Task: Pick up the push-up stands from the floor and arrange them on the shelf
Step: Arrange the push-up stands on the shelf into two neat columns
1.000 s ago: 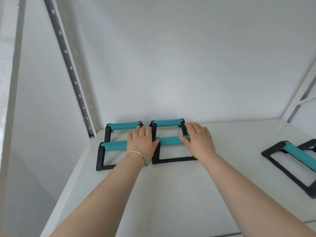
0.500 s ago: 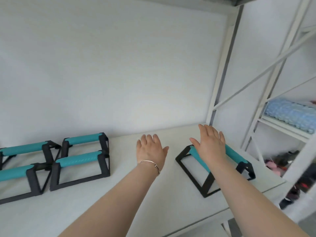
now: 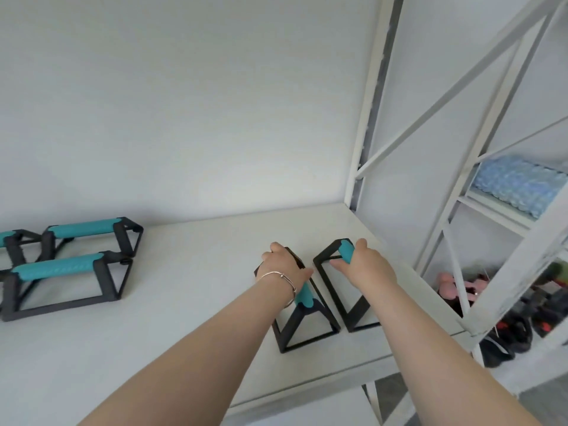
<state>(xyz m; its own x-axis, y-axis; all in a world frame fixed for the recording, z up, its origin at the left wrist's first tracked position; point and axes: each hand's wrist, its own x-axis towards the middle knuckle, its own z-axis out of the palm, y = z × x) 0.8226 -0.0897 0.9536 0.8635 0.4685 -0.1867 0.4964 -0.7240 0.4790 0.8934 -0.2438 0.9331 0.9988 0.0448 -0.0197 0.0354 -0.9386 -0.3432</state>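
Left hand (image 3: 284,264) fingers curled around teal grip of left stand (image 3: 302,305); right hand (image 3: 362,265) likewise wrapped on right stand (image 3: 345,252), just beside it on shelf (image 3: 184,318).

Bright, even, diffuse light; no single source in view. White wall (image 3: 184,103) and shelf (image 3: 190,290) read slightly grey-green, no blown highlights, no glare. Shadows soft and faint: a thin dark band where the shelf meets the wall, pale smudges under the black frames of the push-up stands (image 3: 70,272). Forearms evenly lit. Wide-angle distortion strong: shelving uprights (image 3: 368,118) lean and splay toward the right edge. Overall softness, compression smear. Blue bundle (image 3: 516,182) and the dark and pink things (image 3: 461,287) below it at right blurred, detail unreadable. Left edge crops stands.
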